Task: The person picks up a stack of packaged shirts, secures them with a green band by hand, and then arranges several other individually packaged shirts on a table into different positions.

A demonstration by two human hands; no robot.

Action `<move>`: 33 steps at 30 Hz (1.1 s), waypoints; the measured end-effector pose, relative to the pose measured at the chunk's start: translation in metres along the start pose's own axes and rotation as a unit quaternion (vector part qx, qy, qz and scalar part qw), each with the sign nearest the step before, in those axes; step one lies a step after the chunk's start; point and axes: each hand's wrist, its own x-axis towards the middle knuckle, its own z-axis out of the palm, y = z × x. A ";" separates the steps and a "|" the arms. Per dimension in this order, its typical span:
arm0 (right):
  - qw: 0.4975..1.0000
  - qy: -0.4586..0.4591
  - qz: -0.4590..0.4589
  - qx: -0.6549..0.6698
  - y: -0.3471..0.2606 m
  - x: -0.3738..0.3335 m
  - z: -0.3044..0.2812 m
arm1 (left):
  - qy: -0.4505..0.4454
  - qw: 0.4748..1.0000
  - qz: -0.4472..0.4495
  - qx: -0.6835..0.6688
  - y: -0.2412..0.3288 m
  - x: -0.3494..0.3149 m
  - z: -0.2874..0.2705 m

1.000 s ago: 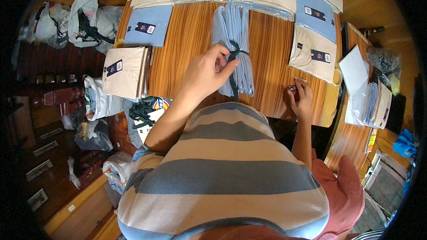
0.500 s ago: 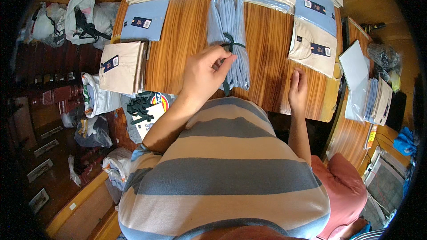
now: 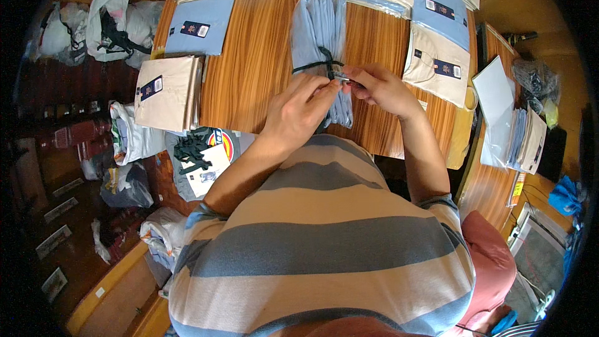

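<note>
A bundle of light-blue folded garments in clear plastic [image 3: 319, 19] lies upright in the picture on the wooden table. A dark green fabric tie [image 3: 326, 56] is knotted around its middle. My left hand [image 3: 296, 109] is closed at the bundle's near part, pinching the loose end of the tie, mostly covered by the fingers. My right hand [image 3: 380, 90] is closed around small scissors [image 3: 340, 76], whose metal blades meet the tie beside my left fingertips; their dark handles are largely hidden in the hand.
Packed beige shirts [image 3: 167, 93] and blue shirts [image 3: 198, 25] line the table's [image 3: 243, 50] left, far and right sides. Dark green strips [image 3: 194, 150] lie on a grey package at left. Filled plastic bags [image 3: 109, 28] stand farther left. A side table [image 3: 490, 193] is at right.
My right hand has come from the table's right edge to the bundle, now with scissors in it. My left hand has drawn slightly toward me and the tie's end is pulled nearer.
</note>
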 end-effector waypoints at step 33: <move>0.952 -0.092 0.025 0.292 0.034 0.021 0.006 | 0.099 0.991 0.057 -0.074 -0.011 -0.012 0.025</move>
